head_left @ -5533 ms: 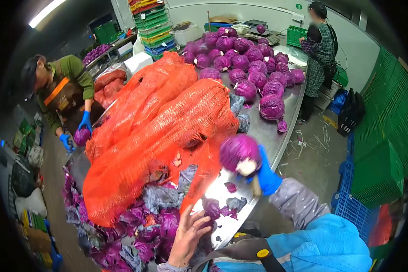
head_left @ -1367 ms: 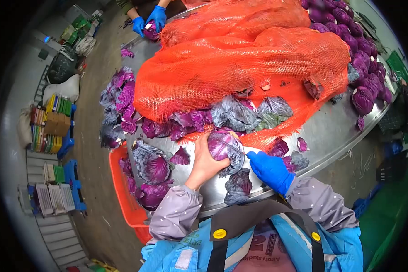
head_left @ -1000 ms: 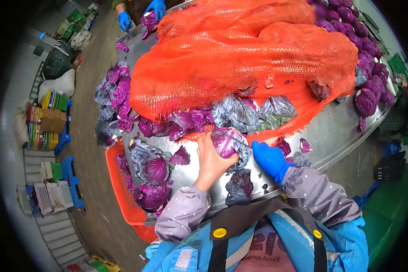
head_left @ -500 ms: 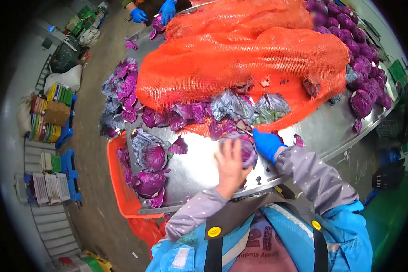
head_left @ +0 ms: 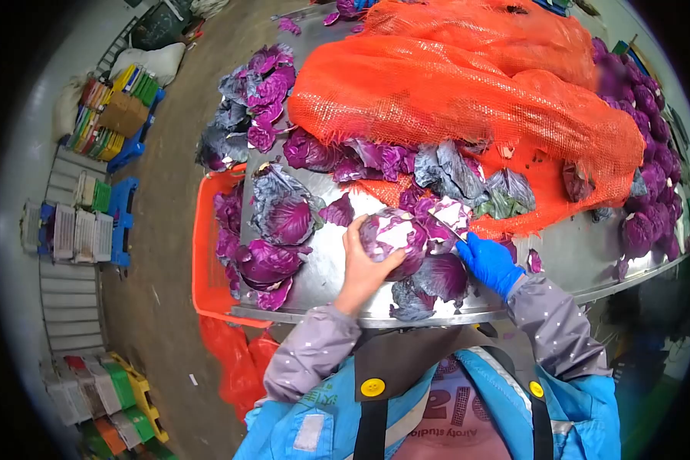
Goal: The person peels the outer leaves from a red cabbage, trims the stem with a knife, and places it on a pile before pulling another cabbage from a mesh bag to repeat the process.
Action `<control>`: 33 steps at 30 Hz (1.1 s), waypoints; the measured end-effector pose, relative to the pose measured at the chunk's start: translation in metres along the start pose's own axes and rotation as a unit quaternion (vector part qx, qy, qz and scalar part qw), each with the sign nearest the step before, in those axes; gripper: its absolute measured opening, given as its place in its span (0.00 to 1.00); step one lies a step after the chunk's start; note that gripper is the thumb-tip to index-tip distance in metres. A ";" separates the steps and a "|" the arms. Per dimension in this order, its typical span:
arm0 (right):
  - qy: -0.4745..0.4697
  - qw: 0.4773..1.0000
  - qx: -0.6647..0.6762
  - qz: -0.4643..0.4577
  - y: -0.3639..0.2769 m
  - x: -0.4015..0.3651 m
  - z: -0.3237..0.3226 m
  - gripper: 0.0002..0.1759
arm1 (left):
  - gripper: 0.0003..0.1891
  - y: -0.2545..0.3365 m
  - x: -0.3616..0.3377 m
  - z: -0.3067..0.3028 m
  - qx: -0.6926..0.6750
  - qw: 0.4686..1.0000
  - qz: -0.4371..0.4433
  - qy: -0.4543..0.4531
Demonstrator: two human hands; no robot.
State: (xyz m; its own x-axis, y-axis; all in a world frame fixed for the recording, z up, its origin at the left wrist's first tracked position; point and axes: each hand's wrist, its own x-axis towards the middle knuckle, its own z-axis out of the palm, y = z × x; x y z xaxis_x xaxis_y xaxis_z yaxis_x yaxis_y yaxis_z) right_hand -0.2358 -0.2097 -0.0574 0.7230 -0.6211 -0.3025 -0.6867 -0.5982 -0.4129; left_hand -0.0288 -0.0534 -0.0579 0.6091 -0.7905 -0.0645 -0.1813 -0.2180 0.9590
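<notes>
My bare left hand (head_left: 366, 264) grips a purple cabbage (head_left: 395, 239) from its left side, thumb across the front. Pale patches show on the cabbage's surface. In a blue glove, my right hand (head_left: 489, 264) is closed round a knife (head_left: 445, 227), its handle hidden in the fist. The blade points up and left, close to the cabbage's right side, over a pale-veined leaf (head_left: 450, 213). Loose outer leaves (head_left: 439, 277) lie on the metal table (head_left: 322, 280) just in front of the cabbage.
Orange mesh sacks (head_left: 452, 92) cover the table's far part. Whole cabbages (head_left: 652, 176) are piled at the right. Trimmed leaves (head_left: 272, 92) lie along the left edge, above an orange crate (head_left: 207, 253). Stacked crates (head_left: 123, 107) stand on the floor at left.
The view has shifted, and the co-worker's gloved hands have left it. The cabbage has turned to show pale patches. Loose leaves now lie in front of it, and the knife blade is plainer.
</notes>
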 end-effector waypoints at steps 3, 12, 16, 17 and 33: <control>0.042 0.997 -0.046 0.044 0.048 0.030 -0.002 0.21 | 0.45 -0.003 -0.007 -0.031 -0.177 0.981 -0.037 -0.069; 0.108 0.953 0.190 -0.208 -0.070 0.008 -0.041 0.21 | 0.46 -0.003 -0.006 -0.021 -0.110 0.992 -0.021 -0.060; 0.083 0.974 0.094 -0.187 -0.089 0.013 -0.027 0.24 | 0.45 0.005 -0.006 -0.014 -0.041 0.998 0.015 -0.035; 0.057 0.987 0.051 -0.141 -0.092 0.016 -0.030 0.23 | 0.45 0.007 -0.006 -0.012 -0.007 0.999 0.031 -0.028; 0.013 0.992 0.114 -0.048 -0.038 0.055 -0.012 0.22 | 0.42 -0.006 -0.007 -0.028 -0.123 0.991 -0.005 -0.045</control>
State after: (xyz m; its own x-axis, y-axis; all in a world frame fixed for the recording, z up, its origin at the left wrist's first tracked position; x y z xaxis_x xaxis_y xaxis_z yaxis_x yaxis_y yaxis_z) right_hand -0.1705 -0.2270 -0.0479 0.7801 -0.5811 -0.2320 -0.5779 -0.5269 -0.6233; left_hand -0.0103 -0.0310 -0.0554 0.5373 -0.8388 -0.0885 0.0251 -0.0890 0.9957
